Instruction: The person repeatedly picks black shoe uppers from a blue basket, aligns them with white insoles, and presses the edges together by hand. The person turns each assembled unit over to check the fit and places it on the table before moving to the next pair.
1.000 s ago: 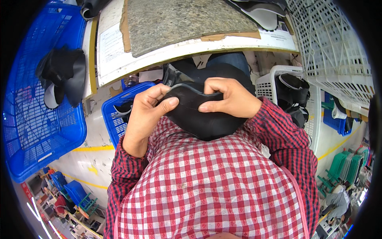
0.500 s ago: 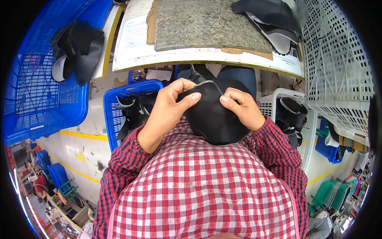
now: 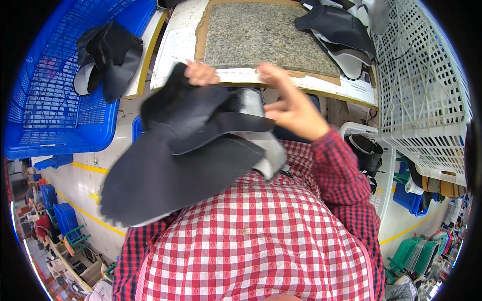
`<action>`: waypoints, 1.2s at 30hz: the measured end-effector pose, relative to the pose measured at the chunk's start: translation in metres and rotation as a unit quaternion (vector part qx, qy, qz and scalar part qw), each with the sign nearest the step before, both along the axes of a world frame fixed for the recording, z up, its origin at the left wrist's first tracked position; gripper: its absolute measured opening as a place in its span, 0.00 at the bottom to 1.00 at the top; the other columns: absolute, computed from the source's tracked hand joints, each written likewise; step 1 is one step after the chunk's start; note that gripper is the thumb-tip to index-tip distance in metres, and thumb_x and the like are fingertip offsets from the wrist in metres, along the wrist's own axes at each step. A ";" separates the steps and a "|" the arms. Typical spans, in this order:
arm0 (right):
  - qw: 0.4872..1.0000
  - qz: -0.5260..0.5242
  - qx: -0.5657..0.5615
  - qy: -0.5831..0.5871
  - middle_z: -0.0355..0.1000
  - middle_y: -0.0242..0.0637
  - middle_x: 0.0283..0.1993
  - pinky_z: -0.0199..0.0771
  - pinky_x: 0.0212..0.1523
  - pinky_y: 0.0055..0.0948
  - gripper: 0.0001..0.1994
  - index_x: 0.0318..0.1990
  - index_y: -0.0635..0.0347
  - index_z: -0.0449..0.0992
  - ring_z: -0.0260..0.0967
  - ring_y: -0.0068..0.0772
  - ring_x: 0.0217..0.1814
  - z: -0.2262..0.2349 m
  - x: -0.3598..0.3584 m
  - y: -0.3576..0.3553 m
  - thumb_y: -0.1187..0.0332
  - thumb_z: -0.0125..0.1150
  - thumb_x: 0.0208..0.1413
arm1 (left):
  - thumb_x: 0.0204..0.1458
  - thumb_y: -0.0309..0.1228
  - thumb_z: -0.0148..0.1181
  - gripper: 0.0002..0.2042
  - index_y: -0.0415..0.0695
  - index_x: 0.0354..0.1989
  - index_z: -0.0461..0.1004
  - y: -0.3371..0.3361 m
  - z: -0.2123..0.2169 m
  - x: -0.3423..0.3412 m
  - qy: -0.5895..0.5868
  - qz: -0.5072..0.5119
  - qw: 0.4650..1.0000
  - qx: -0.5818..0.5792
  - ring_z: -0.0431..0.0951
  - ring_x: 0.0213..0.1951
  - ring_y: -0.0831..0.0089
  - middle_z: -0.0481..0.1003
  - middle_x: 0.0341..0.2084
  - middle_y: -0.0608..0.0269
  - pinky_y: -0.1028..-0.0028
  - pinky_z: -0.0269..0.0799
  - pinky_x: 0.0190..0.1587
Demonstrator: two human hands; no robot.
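A large black shoe upper (image 3: 175, 173) with a grey-white lining hangs in front of my apron, smeared by motion. My left hand (image 3: 202, 73) is closed on its upper edge, near the table front; the fingertips show and the rest of the hand lies behind the black material. To the right of the upper, my right hand (image 3: 296, 113) is open with its fingers spread, close to the pale lining. Whether it touches the lining, I cannot tell.
A speckled stone slab (image 3: 266, 35) lies on the white table (image 3: 173, 50). More black uppers (image 3: 339, 22) rest at its right. A blue basket (image 3: 60, 145) with black uppers (image 3: 113, 62) stands left. White crates (image 3: 427, 113) stand right, and a yellow line (image 3: 90, 167) marks the floor.
My hands held the black piece's edge between them; now the left hand has lifted and turned it to the left, showing its broad side. The right hand has let go and opened.
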State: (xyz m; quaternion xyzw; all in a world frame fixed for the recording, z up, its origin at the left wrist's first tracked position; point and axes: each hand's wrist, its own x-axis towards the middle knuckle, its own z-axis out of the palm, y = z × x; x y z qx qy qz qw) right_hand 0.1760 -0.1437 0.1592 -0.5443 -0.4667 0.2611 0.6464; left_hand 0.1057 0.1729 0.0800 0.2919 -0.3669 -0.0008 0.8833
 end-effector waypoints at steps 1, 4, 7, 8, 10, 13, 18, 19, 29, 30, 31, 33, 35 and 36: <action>0.998 0.063 0.008 -0.002 0.69 0.35 0.66 0.71 0.64 0.31 0.25 0.64 0.56 0.71 0.64 0.32 0.70 -0.008 -0.009 0.012 0.77 0.64 0.59 | 0.72 0.46 0.45 0.18 0.58 0.33 0.79 -0.027 -0.022 0.009 -0.021 0.011 0.994 -0.103 0.74 0.32 0.74 0.78 0.26 0.76 0.70 0.66 0.38; 0.979 0.193 -0.035 0.062 0.75 0.29 0.46 0.72 0.58 0.28 0.12 0.47 0.57 0.76 0.73 0.25 0.52 -0.016 -0.002 0.014 0.82 0.64 0.59 | 0.72 0.45 0.44 0.20 0.42 0.49 0.77 -0.038 -0.025 -0.048 0.410 0.168 0.869 0.221 0.79 0.50 0.72 0.80 0.44 0.58 0.68 0.74 0.58; 0.982 0.185 0.005 0.032 0.73 0.29 0.43 0.72 0.53 0.26 0.08 0.43 0.57 0.76 0.71 0.22 0.48 -0.013 0.049 -0.020 0.79 0.66 0.59 | 0.71 0.46 0.48 0.28 0.35 0.70 0.65 -0.021 0.024 -0.111 0.455 0.457 0.717 0.263 0.74 0.60 0.64 0.71 0.63 0.51 0.63 0.66 0.66; 0.981 0.186 0.037 0.039 0.72 0.29 0.43 0.72 0.52 0.25 0.09 0.42 0.58 0.76 0.70 0.21 0.47 -0.014 0.066 -0.031 0.79 0.67 0.58 | 0.71 0.45 0.48 0.25 0.36 0.66 0.69 -0.018 0.043 -0.125 0.408 0.485 0.723 0.274 0.72 0.63 0.65 0.73 0.61 0.51 0.66 0.66 0.66; 0.983 0.134 -0.128 -0.014 0.71 0.28 0.42 0.71 0.51 0.24 0.09 0.43 0.59 0.75 0.68 0.19 0.46 -0.020 0.085 -0.041 0.76 0.69 0.58 | 0.68 0.42 0.55 0.22 0.38 0.62 0.73 -0.029 0.072 -0.132 0.273 0.442 0.735 0.435 0.76 0.58 0.66 0.75 0.57 0.54 0.64 0.70 0.63; 0.949 0.228 -0.205 0.066 0.71 0.27 0.44 0.73 0.53 0.24 0.11 0.45 0.61 0.75 0.69 0.19 0.47 -0.026 0.083 -0.035 0.76 0.70 0.57 | 0.53 0.32 0.71 0.24 0.41 0.59 0.75 -0.078 0.093 -0.107 0.150 0.348 0.716 0.586 0.77 0.53 0.64 0.77 0.53 0.57 0.65 0.73 0.58; 0.964 0.173 -0.203 -0.012 0.74 0.28 0.44 0.75 0.51 0.25 0.14 0.47 0.60 0.76 0.72 0.22 0.48 -0.002 0.063 -0.024 0.79 0.71 0.55 | 0.46 0.20 0.70 0.16 0.41 0.45 0.78 -0.129 0.094 -0.065 0.016 0.390 0.638 0.664 0.79 0.41 0.60 0.76 0.36 0.57 0.66 0.75 0.44; 0.962 0.163 -0.213 -0.047 0.74 0.29 0.43 0.75 0.50 0.25 0.14 0.47 0.59 0.77 0.73 0.22 0.47 0.004 0.059 -0.025 0.79 0.71 0.54 | 0.48 0.19 0.67 0.13 0.40 0.43 0.79 -0.130 0.088 -0.062 0.003 0.397 0.645 0.653 0.79 0.37 0.60 0.76 0.34 0.58 0.68 0.75 0.39; 0.953 0.047 -0.126 -0.273 0.72 0.34 0.36 0.73 0.46 0.33 0.17 0.36 0.59 0.75 0.72 0.41 0.45 -0.001 0.038 -0.060 0.87 0.66 0.36 | 0.60 0.31 0.68 0.12 0.38 0.46 0.76 -0.073 0.041 -0.108 0.503 0.259 0.784 0.255 0.74 0.23 0.82 0.77 0.29 0.65 0.82 0.68 0.21; 0.951 0.036 -0.125 -0.279 0.71 0.34 0.37 0.73 0.46 0.33 0.18 0.35 0.59 0.75 0.72 0.41 0.46 -0.002 0.039 -0.064 0.89 0.65 0.35 | 0.55 0.30 0.72 0.16 0.39 0.47 0.74 -0.075 0.051 -0.121 0.466 0.280 0.804 0.243 0.78 0.29 0.77 0.76 0.39 0.60 0.81 0.75 0.25; 0.949 0.018 -0.141 -0.281 0.71 0.34 0.38 0.73 0.46 0.33 0.19 0.35 0.59 0.74 0.71 0.41 0.46 -0.003 0.039 -0.069 0.90 0.63 0.33 | 0.51 0.30 0.75 0.19 0.39 0.47 0.73 -0.079 0.064 -0.130 0.426 0.291 0.812 0.273 0.78 0.35 0.74 0.75 0.42 0.58 0.77 0.77 0.32; 0.946 -0.003 -0.148 -0.288 0.68 0.35 0.39 0.72 0.45 0.33 0.22 0.34 0.59 0.73 0.70 0.41 0.47 -0.007 0.039 -0.074 0.92 0.59 0.28 | 0.45 0.34 0.80 0.25 0.41 0.48 0.72 -0.094 0.087 -0.141 0.270 0.313 0.793 0.447 0.76 0.45 0.67 0.73 0.48 0.55 0.69 0.77 0.44; 0.944 -0.026 -0.151 -0.294 0.68 0.35 0.39 0.71 0.44 0.33 0.22 0.34 0.58 0.72 0.69 0.41 0.46 -0.013 0.038 -0.076 0.92 0.60 0.28 | 0.40 0.39 0.82 0.30 0.44 0.50 0.71 -0.117 0.102 -0.142 0.058 0.358 0.681 0.637 0.71 0.53 0.56 0.72 0.48 0.55 0.57 0.68 0.57; 0.943 -0.034 -0.148 -0.297 0.68 0.35 0.38 0.71 0.44 0.33 0.22 0.34 0.58 0.72 0.69 0.41 0.45 -0.017 0.037 -0.076 0.92 0.60 0.28 | 0.38 0.33 0.82 0.29 0.43 0.49 0.72 -0.131 0.103 -0.139 0.022 0.364 0.646 0.671 0.72 0.52 0.51 0.71 0.49 0.54 0.56 0.69 0.56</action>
